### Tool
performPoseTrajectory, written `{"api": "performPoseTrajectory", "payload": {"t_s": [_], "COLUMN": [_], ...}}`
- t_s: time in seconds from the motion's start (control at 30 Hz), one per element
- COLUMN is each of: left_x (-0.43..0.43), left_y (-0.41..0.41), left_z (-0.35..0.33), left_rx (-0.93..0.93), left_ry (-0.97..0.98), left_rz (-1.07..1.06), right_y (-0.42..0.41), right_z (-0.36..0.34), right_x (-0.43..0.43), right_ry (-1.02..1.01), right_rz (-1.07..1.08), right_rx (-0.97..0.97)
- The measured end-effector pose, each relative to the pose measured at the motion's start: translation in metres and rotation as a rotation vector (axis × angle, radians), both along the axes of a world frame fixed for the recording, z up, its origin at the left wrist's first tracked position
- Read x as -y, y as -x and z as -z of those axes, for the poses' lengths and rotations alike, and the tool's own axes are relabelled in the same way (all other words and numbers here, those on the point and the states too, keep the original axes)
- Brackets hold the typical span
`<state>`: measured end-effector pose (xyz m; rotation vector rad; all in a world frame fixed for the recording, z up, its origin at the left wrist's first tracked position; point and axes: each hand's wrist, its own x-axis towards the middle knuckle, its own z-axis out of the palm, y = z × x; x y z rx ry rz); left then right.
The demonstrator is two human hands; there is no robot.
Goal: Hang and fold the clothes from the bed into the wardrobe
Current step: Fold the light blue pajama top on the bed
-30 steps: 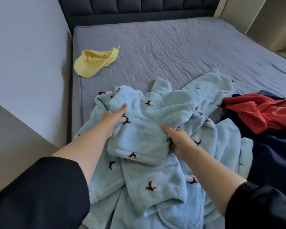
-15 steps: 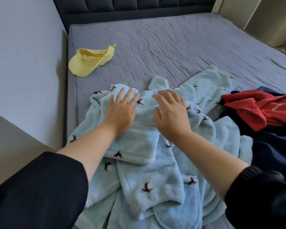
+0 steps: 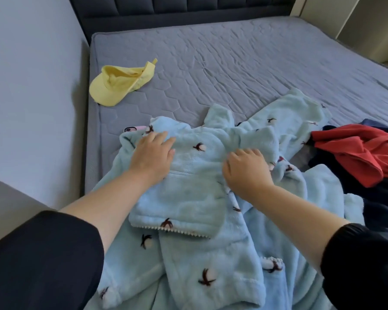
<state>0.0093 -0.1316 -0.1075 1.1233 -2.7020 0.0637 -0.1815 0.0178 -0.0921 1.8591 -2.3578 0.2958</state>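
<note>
blue fleece (image 3: 188, 193): l hand (image 3: 152, 157) flat, pressing, r hand (image 3: 246, 171) now curled, grip unclear; both hands slid apart.

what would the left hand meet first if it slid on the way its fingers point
The left hand meets more blue fleece, then probably bare mattress; the pink phone lies to its left, off that line.

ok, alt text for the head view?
A person's left hand lies flat and the right hand rests with bent fingers on a partly folded light-blue fleece garment on a grey bed. A yellow cap lies beyond it at left, red clothing at right.
</note>
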Motion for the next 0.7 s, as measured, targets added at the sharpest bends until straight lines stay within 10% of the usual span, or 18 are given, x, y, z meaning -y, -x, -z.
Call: {"api": "performPoseTrajectory", "payload": {"t_s": [0.33,0.7], "left_x": [0.089,0.145], "left_y": [0.031,0.071], "left_z": [0.032,-0.004], "left_rx": [0.428,0.686], "left_ry": [-0.338,-0.474], "left_rz": [-0.025,0.096], "right_y": [0.078,0.102], "right_z": [0.031,0.013], "right_x": [0.066,0.076], "right_ry": [-0.544,-0.505], "right_rz": [0.234,0.236], "right_rx": [0.073,0.401]}}
